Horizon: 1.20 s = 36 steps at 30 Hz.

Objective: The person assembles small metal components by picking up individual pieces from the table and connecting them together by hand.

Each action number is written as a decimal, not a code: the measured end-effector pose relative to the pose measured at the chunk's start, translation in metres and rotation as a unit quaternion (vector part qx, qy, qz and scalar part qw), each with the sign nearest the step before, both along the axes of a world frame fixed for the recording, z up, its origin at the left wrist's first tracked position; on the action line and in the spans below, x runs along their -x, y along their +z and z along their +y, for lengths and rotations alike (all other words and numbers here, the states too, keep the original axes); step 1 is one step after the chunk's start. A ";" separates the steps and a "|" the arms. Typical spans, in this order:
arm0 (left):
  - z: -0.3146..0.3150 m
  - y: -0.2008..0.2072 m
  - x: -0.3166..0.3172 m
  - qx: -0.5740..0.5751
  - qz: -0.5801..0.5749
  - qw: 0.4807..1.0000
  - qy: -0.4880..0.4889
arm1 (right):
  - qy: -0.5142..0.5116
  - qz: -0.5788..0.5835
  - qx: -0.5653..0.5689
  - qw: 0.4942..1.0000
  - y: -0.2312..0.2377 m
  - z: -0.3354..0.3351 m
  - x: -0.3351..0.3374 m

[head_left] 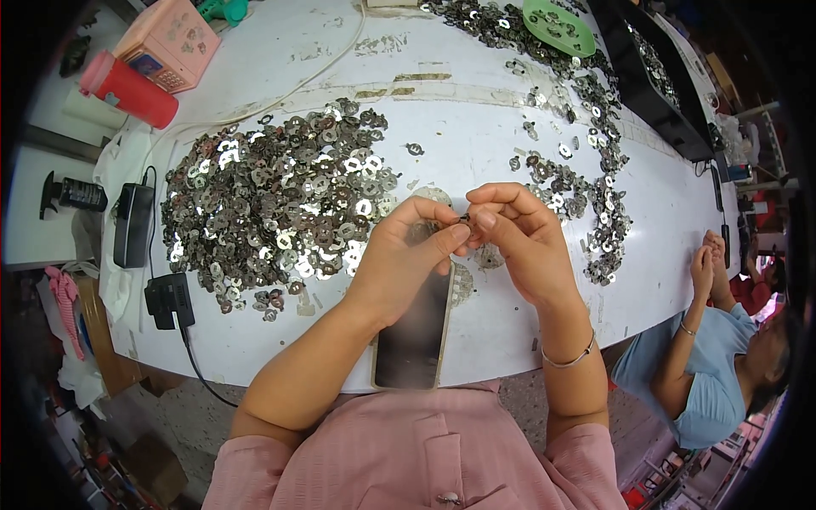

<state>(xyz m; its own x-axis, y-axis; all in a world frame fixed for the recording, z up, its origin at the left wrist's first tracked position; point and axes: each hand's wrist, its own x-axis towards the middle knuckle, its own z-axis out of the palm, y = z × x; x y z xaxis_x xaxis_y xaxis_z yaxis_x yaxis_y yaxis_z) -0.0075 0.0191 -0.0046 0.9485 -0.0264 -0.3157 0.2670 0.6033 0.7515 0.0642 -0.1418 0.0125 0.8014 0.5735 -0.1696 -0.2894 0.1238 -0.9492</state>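
My left hand [406, 251] and my right hand [529, 246] meet above the near middle of the table, both closed at the fingertips. Pinched between them is a small dark metal piece [464, 218], mostly hidden by the fingers. A big heap of small flat metal pieces [272, 195], many with a hole in the middle, lies to the left of my left hand. Looser pieces [605, 221] spread in a band beyond my right hand. Below my hands, a dark-screened phone [414, 340] lies at the table's front edge, partly covered by my left wrist.
At the far left stand a red bottle [132, 91] and a pink box [172, 47]. A black adapter [170, 300] with a cable sits at the left edge. A green tray [558, 30] and a black bin [650, 72] are far right. A person in blue [697, 374] sits at right.
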 end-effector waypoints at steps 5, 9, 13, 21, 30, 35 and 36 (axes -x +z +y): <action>0.000 -0.002 0.000 -0.014 -0.023 0.999 0.024 | -0.016 -0.102 -0.008 0.995 -0.001 0.000 0.007; -0.001 0.003 -0.001 0.001 -0.024 1.000 0.014 | -0.030 -0.116 -0.023 0.993 -0.002 -0.003 0.007; 0.001 0.006 -0.001 0.061 0.016 0.998 -0.003 | -0.067 -0.038 -0.052 0.996 0.001 -0.004 0.006; 0.000 0.009 0.000 0.090 0.020 0.996 -0.016 | -0.043 -0.074 -0.045 0.995 -0.001 -0.001 0.009; 0.001 0.004 -0.002 0.152 0.023 0.988 -0.001 | -0.023 -0.222 0.057 0.973 -0.001 0.003 0.010; 0.003 0.008 -0.002 0.165 0.043 0.985 0.020 | -0.007 -0.233 0.033 0.972 0.007 0.002 0.006; 0.004 0.007 -0.002 0.166 0.044 0.985 0.020 | -0.027 -0.292 0.078 0.953 0.007 0.000 0.002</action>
